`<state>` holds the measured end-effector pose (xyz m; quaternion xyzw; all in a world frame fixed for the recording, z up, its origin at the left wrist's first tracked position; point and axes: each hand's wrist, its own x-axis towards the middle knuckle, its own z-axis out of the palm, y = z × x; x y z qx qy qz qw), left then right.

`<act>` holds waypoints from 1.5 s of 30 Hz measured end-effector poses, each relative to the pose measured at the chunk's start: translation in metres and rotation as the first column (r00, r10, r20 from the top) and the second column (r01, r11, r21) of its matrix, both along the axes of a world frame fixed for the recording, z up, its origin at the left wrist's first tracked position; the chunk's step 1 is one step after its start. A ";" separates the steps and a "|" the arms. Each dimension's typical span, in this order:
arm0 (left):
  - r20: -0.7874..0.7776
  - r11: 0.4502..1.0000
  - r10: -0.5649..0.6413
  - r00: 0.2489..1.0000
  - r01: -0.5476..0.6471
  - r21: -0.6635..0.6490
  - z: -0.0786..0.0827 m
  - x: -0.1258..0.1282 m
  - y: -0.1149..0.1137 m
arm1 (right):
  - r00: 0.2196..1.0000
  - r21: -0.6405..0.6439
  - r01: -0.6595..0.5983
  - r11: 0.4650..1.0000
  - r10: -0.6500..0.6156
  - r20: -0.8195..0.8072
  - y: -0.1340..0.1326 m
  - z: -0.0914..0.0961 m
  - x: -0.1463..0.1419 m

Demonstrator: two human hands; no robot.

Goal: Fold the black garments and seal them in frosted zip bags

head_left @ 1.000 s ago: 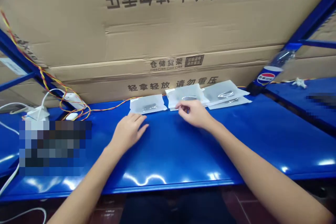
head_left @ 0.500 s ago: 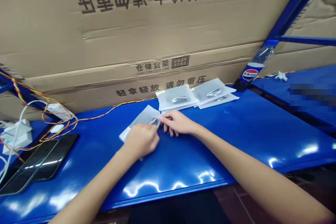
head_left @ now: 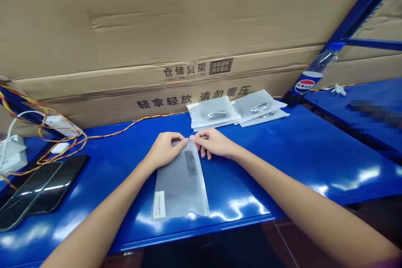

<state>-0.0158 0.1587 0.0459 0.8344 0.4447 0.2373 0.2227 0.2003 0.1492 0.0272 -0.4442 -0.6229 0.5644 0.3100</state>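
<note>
A frosted plastic bag (head_left: 179,188) lies on the blue tabletop, tilted slightly, with a white label at its lower left corner and dark print near its upper right. At the bag's far edge, my left hand (head_left: 166,147) pinches it between thumb and fingers. My right hand (head_left: 213,143) grips the same edge at the top right corner, its thumb and forefinger closed and almost touching my left fingertips. Farther back lie several similar frosted bags, among them a left bag (head_left: 213,113) and a right bag (head_left: 259,106), each showing something dark inside.
Large cardboard boxes (head_left: 201,29) form a wall behind the blue table (head_left: 251,184). A Pepsi bottle (head_left: 306,81) leans by the right post. At left are two black phone-like slabs (head_left: 40,190), a white power strip (head_left: 64,125) and tangled red-yellow wires (head_left: 78,136).
The bag has turned and now extends toward me with its label near the front. My left hand has shifted from over the bag to its far edge; my right hand has barely moved.
</note>
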 end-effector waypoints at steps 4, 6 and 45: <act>0.016 0.999 0.025 1.000 -0.025 -0.024 -0.001 0.002 -0.005 | 1.000 -0.006 0.017 1.000 -0.017 -0.026 -0.001 -0.002 -0.002; 0.029 0.999 0.048 0.998 -0.047 -0.022 0.000 0.001 -0.004 | 0.998 -0.017 0.025 1.000 -0.026 -0.049 -0.003 -0.001 -0.003; 0.141 0.991 0.120 0.983 -0.109 -0.079 0.013 -0.029 0.015 | 0.990 0.044 -0.123 0.991 0.119 0.071 -0.024 0.017 -0.005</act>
